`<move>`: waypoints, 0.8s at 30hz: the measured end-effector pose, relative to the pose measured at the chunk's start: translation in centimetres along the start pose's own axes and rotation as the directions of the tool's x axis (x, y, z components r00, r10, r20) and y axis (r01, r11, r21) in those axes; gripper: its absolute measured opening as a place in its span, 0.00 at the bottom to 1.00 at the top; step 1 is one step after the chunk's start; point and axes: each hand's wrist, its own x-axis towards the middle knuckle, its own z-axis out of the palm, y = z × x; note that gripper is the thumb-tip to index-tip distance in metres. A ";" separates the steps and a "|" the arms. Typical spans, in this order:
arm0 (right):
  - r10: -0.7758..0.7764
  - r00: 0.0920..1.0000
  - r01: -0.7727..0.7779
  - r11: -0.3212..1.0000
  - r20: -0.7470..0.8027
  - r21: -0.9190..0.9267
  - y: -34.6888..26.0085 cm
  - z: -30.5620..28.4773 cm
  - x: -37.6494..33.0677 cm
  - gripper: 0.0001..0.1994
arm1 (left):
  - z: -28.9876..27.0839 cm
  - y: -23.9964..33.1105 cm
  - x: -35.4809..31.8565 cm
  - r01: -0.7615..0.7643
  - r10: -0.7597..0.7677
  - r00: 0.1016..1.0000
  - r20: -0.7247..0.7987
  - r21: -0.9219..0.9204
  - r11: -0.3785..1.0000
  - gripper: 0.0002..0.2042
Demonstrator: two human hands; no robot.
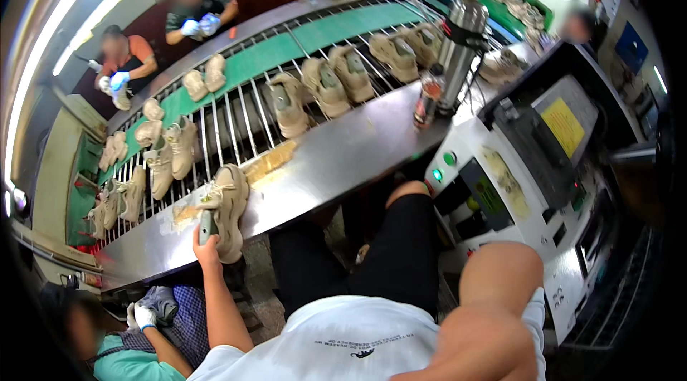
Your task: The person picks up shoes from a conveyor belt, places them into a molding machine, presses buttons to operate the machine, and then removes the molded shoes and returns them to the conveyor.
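Clamped around the heel of a beige sneaker, your left hand has fingers up the back of the shoe, lower left of the frame, right at the near edge of the steel counter. The shoe lies toe away from you, sole side tilted, laces loose on top. It looks light with a thick, chunky sole, so I'd judge the heel and sole firm enough to grab hard, while the mesh upper will give under a squeeze; take it by the heel or midsole, not the laces.

Your right arm fills the lower right, elbow forward, and the hand is out of sight, so I cannot tell what it's doing.

Just beyond your shoe, a patch of yellowish residue marks the counter. Further up, more beige sneakers ride the roller conveyor with its green belt. A dark bottle and a steel flask stand centre right, beside the grey machine. Workers in blue gloves handle shoes upper left; another gloved hand shows at lower left.
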 end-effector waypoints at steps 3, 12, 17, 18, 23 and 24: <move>0.350 0.934 -0.343 0.934 -0.067 0.098 -2.3 2.0 -0.3 0.04 | -0.6 -1.2 -1.0 -0.067 0.066 0.990 0.122 0.008 0.998 0.32; 0.225 0.973 -0.225 0.974 -0.042 0.000 -1.4 -0.7 -2.2 0.06 | 2.3 -5.5 -1.4 -0.124 0.098 0.928 0.360 0.050 0.991 0.39; 0.086 0.851 -0.115 0.993 0.518 0.024 4.5 -4.9 -8.6 0.06 | 7.1 -5.2 0.4 -0.325 0.277 0.901 0.334 0.098 0.941 0.43; 0.205 0.719 -0.255 0.967 0.664 -0.023 6.2 -5.1 -9.0 0.07 | 7.9 -5.1 0.5 -0.325 0.286 0.903 0.321 0.076 0.943 0.42; 0.906 0.395 -0.623 0.385 0.152 -0.681 14.4 -4.3 -28.3 0.08 | 13.3 -3.2 2.9 -0.291 0.279 0.898 0.340 -0.016 0.957 0.41; 0.953 0.286 -0.500 0.237 0.099 -0.833 14.5 -5.4 -32.6 0.19 | 14.2 -3.8 4.2 -0.330 0.322 0.888 0.328 -0.034 0.943 0.42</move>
